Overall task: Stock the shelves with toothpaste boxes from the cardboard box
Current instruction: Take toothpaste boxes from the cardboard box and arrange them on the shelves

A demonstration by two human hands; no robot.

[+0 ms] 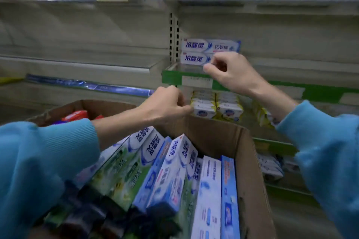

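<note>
While two white boxes (210, 51) sit stacked on the shelf (174, 75), right hand (231, 72) clenched just before them, left hand (165, 106) clenched over the carton (250, 170), both grips holding nothing.

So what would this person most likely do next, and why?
Probably lower a hand into the cardboard box for another toothpaste box. Both the left hand and the right hand look curled and hold nothing I can see, only two white-and-blue boxes sit stacked on the green-edged shelf, and the carton is full.

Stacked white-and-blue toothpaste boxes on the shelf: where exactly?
Head view, centre: two stacked boxes sit on the green-edged shelf, beside the slotted upright, just behind the right hand.
</note>
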